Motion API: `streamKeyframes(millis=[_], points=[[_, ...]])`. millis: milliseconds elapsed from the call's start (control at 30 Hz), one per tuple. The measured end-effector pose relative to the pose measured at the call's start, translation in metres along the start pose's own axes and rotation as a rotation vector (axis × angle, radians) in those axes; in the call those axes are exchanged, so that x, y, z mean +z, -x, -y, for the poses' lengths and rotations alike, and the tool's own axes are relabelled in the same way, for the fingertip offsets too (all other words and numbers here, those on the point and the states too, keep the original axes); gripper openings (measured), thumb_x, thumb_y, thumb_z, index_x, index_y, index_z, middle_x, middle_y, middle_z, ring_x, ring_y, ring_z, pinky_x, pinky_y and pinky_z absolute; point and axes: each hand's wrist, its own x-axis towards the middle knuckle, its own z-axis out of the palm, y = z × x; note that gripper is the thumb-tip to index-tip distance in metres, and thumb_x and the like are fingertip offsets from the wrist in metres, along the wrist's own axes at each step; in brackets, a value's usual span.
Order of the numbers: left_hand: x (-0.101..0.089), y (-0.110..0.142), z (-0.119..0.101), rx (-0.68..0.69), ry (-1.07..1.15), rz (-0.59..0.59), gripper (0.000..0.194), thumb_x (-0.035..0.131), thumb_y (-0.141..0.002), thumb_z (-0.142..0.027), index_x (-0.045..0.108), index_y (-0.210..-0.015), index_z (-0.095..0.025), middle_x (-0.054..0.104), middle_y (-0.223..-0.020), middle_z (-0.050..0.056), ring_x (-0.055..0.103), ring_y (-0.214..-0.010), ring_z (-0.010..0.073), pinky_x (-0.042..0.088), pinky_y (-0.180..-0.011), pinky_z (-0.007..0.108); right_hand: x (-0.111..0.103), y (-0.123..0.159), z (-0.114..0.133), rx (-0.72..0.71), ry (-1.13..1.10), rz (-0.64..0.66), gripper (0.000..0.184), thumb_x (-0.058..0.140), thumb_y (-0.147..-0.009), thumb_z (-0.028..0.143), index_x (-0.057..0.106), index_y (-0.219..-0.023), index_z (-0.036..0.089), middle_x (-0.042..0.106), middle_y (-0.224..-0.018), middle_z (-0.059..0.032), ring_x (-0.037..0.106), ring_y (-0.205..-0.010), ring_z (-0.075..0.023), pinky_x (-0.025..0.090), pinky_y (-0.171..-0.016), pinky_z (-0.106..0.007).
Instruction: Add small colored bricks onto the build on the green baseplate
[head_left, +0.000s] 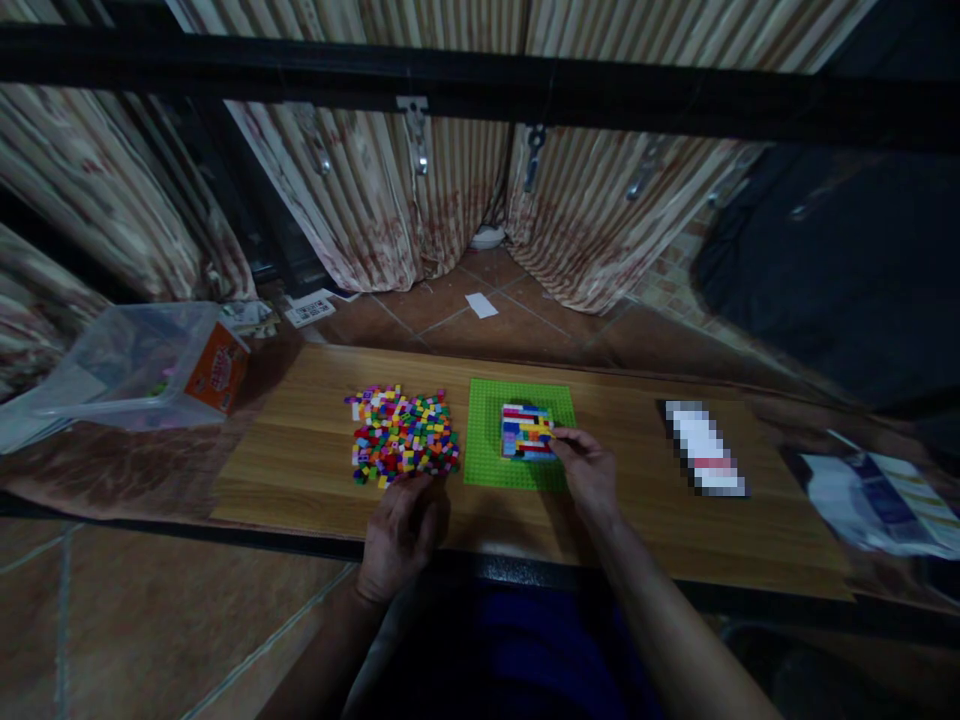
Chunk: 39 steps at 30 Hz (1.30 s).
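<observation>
Both hands' finger grips are proving indeterminate, lower centre: right hand [591, 470] touching brick model [523, 436], sideways pressure possibly loosening it; left hand [397, 530] resting near loose bricks [405, 432].

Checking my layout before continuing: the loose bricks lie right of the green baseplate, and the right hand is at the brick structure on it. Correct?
Not quite: the head view shows the loose bricks left of the green baseplate. The right hand is at the brick structure on it.
</observation>
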Motion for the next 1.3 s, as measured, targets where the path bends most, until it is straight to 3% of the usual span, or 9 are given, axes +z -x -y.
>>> streamKeyframes(millis=[167,367,567,700,967,1300], points=[[0.0,0.0,0.001,0.018,0.011,-0.016,0.033,0.055,-0.087,-0.021,0.052,-0.119,-0.019,0.065,-0.107,0.009,0.063,-0.102,0.0222,0.054,-0.092,0.039,-0.005,0.003,-0.001,-0.025,-0.045,-0.002,0.021,0.076,-0.062,0.034,0.071,-0.077,0.02,0.071,-0.077,-0.0023,0.063,-0.071,-0.0175,0.049,-0.071,-0.034],[0.0,0.0,0.001,0.033,0.008,-0.044,0.033,0.057,-0.085,-0.02,0.052,-0.118,-0.018,0.064,-0.104,0.009,0.061,-0.103,0.0225,0.053,-0.09,0.04,-0.005,0.025,0.008,-0.206,0.013,-0.069,0.017,0.069,-0.075,0.034,0.07,-0.083,0.019,0.071,-0.081,-0.0038,0.063,-0.075,-0.0171,0.049,-0.072,-0.033],[-0.002,0.001,-0.001,0.035,0.047,-0.052,0.034,0.059,-0.084,-0.021,0.053,-0.117,-0.018,0.065,-0.104,0.008,0.062,-0.099,0.0216,0.052,-0.087,0.038,0.018,0.073,0.022,-0.415,0.191,0.243,0.01,0.06,-0.085,0.026,0.069,-0.085,0.023,0.068,-0.085,-0.0028,0.063,-0.082,-0.0166,0.049,-0.074,-0.03],[-0.004,0.001,-0.002,0.062,0.075,-0.03,0.03,0.059,-0.082,-0.019,0.055,-0.112,-0.018,0.067,-0.097,0.007,0.063,-0.09,0.0197,0.052,-0.08,0.035,0.031,0.093,0.017,-0.416,0.291,0.467,0.014,0.054,-0.088,0.022,0.068,-0.087,0.024,0.068,-0.085,-0.0027,0.064,-0.081,-0.0159,0.05,-0.074,-0.029],[-0.005,0.001,-0.007,0.209,0.064,0.075,0.019,0.057,-0.083,-0.016,0.06,-0.101,-0.018,0.069,-0.083,0.005,0.063,-0.075,0.0174,0.05,-0.07,0.032,0.036,0.089,0.0,-0.43,0.473,0.592,0.018,0.049,-0.09,0.021,0.066,-0.087,0.024,0.068,-0.088,-0.0031,0.064,-0.085,-0.0169,0.05,-0.079,-0.031],[-0.002,0.002,-0.009,0.144,0.035,0.071,0.02,0.059,-0.083,-0.019,0.062,-0.102,-0.019,0.071,-0.091,0.004,0.067,-0.08,0.0165,0.054,-0.073,0.029,0.053,0.081,0.0,-0.476,0.663,0.543,0.018,0.051,-0.089,0.027,0.067,-0.098,0.024,0.07,-0.094,-0.0029,0.065,-0.088,-0.0182,0.048,-0.079,-0.031]])
